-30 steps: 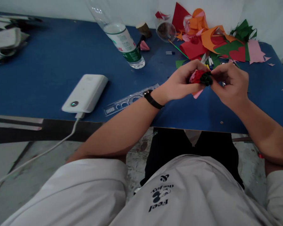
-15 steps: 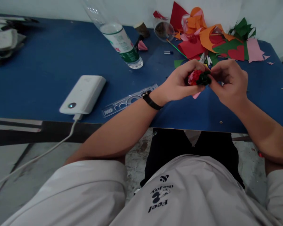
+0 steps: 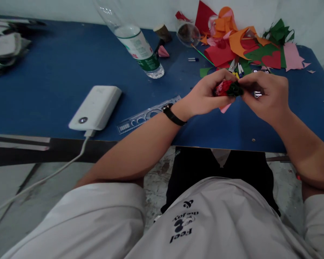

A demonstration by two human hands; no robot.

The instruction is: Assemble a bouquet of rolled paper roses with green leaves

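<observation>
Above the blue table, my left hand point(image 3: 205, 92) is closed around a small paper flower point(image 3: 223, 88), red and pink with a dark green base point(image 3: 234, 89). The flower lies sideways, its green end pointing toward my right hand point(image 3: 267, 93). Thumb and forefinger of that hand pinch the edge of the green part. A pink paper piece point(image 3: 225, 108) shows below my left fingers. Just beyond my hands lie scissors point(image 3: 233, 65), partly hidden, and some small pen-like pieces point(image 3: 241, 69). The clear ruler point(image 3: 148, 114) lies beneath my left forearm.
A white power bank point(image 3: 95, 108) with a cable point(image 3: 56, 172) sits at the left. Behind it stands a plastic bottle point(image 3: 140, 52). Red paper point(image 3: 220, 54), orange paper point(image 3: 239, 42) and green paper point(image 3: 267, 55) scraps pile up at the back right, near a clear cup point(image 3: 188, 34).
My right hand has shifted slightly to the right, its fingers still at the green end of the flower. The flower has turned a little in my left hand.
</observation>
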